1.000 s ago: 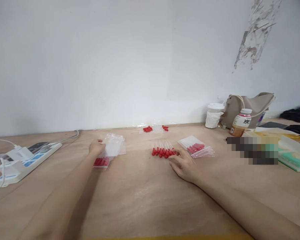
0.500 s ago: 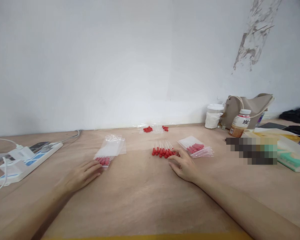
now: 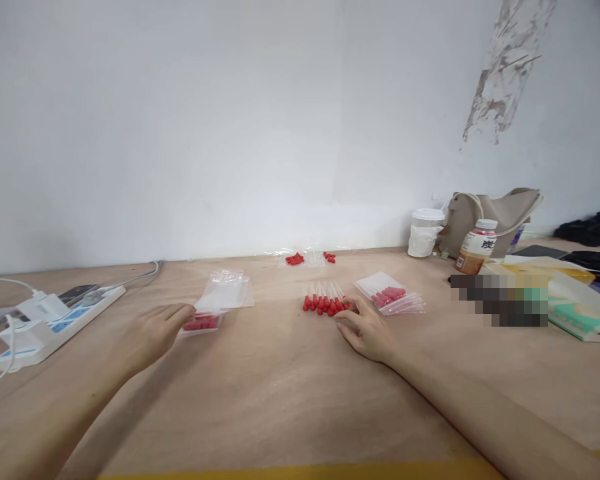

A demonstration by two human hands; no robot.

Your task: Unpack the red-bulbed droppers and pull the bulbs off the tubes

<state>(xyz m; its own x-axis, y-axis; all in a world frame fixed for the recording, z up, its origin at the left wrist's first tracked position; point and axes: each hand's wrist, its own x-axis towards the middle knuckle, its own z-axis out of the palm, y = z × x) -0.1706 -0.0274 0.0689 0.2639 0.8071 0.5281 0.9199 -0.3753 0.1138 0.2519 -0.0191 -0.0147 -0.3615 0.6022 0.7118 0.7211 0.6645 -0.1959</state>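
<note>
A row of glass-like droppers with red bulbs lies mid-table, clear tubes pointing away from me. At its right end rests my right hand, fingers curved and apart, fingertips touching or just beside the last bulbs. On the left, my left hand is raised slightly, its fingers together at the left edge of a small clear bag of red-bulbed droppers. The fingertips' exact hold on that bag is partly hidden. Just behind it lie flat, pale plastic bags. Filled bags of droppers are stacked right of my right hand.
By the wall lies clear packaging with red bulbs. A power strip with plugs and cables is at left. On the right stand a lidded cup, a bottle, a grey bag and a tissue pack.
My left hand has lifted from the table and its fingers have drawn together at the bag's left edge. That bag has turned and shifted slightly left. My right hand has barely moved.
</note>
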